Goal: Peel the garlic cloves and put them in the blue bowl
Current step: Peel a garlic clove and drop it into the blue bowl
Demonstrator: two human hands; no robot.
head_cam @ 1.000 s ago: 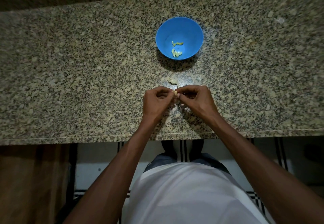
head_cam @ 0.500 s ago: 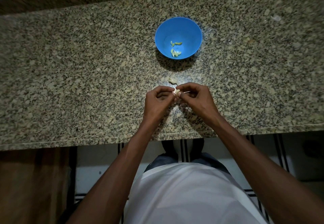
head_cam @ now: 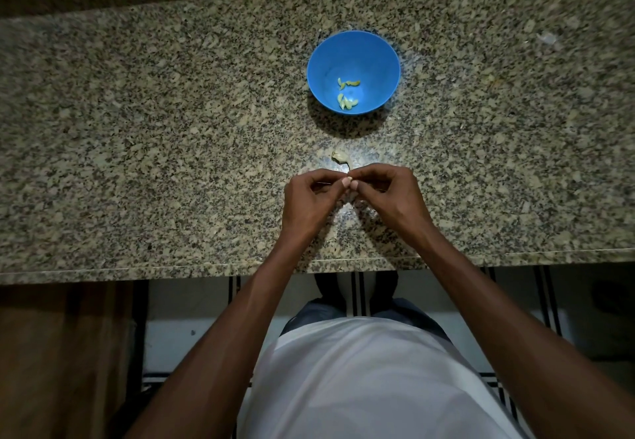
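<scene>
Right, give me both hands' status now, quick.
Left hand: fingers curled, pinching the garlic clove at its fingertips.
Right hand: fingers curled, pinching the same clove from the other side.

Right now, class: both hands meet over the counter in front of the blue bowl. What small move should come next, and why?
Probably keep peeling: the left hand and right hand pinch a small garlic clove between fingertips, apart from the blue bowl, which already holds peeled cloves. Whether skin remains is too small to tell.
</scene>
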